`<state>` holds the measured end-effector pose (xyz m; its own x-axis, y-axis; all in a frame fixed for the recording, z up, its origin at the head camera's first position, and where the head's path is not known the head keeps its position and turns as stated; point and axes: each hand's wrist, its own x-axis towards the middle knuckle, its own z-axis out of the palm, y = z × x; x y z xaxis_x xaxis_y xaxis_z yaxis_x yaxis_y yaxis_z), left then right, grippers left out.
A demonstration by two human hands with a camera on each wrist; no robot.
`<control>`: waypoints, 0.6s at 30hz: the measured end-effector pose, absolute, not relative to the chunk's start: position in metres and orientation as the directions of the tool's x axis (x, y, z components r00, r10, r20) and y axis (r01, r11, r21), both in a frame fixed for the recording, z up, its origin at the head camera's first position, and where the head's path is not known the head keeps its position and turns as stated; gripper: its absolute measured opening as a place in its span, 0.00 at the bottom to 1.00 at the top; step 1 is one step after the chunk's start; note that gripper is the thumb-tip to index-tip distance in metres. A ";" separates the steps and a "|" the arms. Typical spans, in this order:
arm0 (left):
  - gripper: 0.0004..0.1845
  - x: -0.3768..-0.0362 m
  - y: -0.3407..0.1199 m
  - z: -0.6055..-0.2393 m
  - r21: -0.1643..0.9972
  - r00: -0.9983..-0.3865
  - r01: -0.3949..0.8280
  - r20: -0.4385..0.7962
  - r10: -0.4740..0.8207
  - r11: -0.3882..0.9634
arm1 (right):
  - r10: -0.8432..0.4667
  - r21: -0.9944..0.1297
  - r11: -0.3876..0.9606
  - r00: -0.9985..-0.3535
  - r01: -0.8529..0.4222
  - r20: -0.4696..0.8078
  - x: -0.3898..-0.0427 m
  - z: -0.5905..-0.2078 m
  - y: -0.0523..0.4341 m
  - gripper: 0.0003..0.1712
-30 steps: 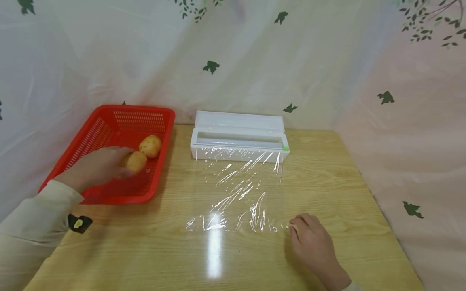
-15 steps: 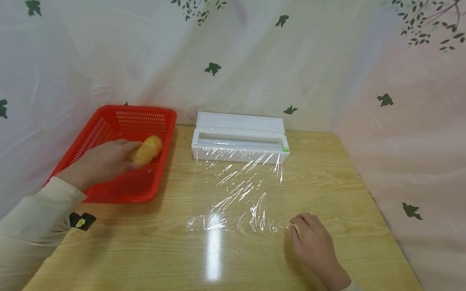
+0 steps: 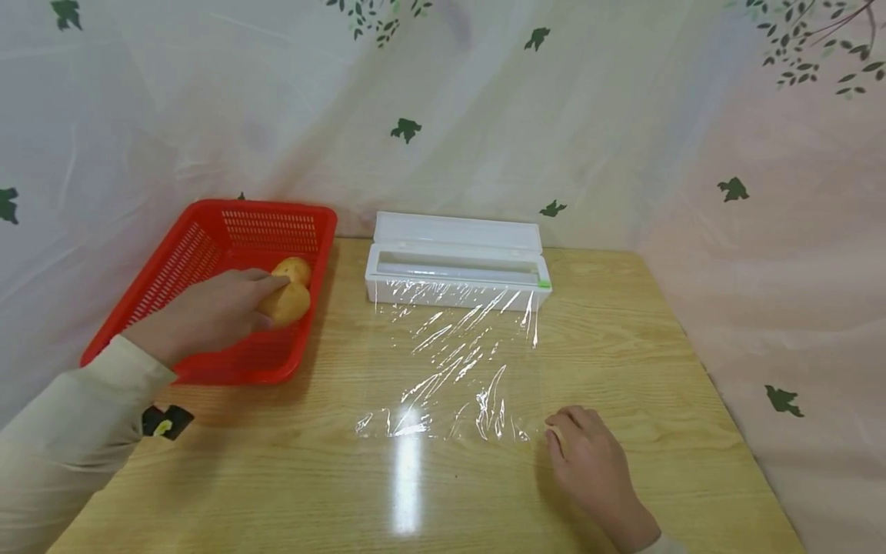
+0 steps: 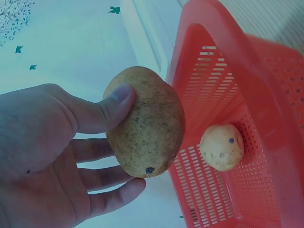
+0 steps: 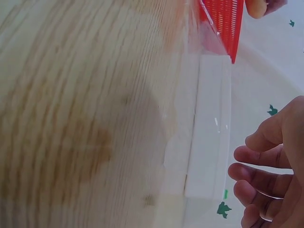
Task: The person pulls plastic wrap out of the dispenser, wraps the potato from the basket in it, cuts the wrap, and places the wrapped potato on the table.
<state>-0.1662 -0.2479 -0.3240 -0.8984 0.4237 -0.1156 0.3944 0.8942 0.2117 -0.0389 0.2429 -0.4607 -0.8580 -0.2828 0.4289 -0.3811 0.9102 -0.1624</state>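
My left hand (image 3: 208, 312) grips a yellow-brown potato (image 3: 285, 302) (image 4: 145, 121) above the red basket (image 3: 201, 246), thumb on top and fingers beneath. A second, smaller potato (image 3: 294, 268) (image 4: 221, 147) lies on the basket floor just behind it. A sheet of clear cling film (image 3: 453, 362) is drawn out flat over the table from the white dispenser box (image 3: 457, 260). My right hand (image 3: 588, 458) rests on the table at the film's near right corner, with its fingers loosely curled; in the right wrist view these fingers (image 5: 263, 161) hold nothing.
The wooden table (image 3: 692, 385) is enclosed by a pale curtain with leaf prints (image 3: 484, 115) at the back and on both sides. The dispenser's lid stands open at the table's far edge.
My left hand has lifted the nearer potato off the basket floor and carried it a little to the right. The right hand has stayed at the film's corner.
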 end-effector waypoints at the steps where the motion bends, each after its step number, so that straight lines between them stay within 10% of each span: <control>1: 0.36 -0.166 -0.246 -0.323 0.209 -0.893 0.412 -0.101 0.439 0.887 | -0.288 -0.160 0.908 -0.855 -0.387 0.432 -0.039 -0.461 0.243 0.07; 18: 0.37 -0.158 -0.211 -0.323 0.145 -0.834 0.544 -0.011 0.551 0.826 | -0.308 -0.154 0.896 -0.832 -0.417 0.461 -0.039 -0.467 0.240 0.07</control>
<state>-0.1577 -0.2113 -0.3229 -0.8342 0.5514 -0.0109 0.5443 0.8263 0.1451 -0.0392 0.2404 -0.4668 -0.8323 -0.3077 0.4611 -0.4166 0.8959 -0.1542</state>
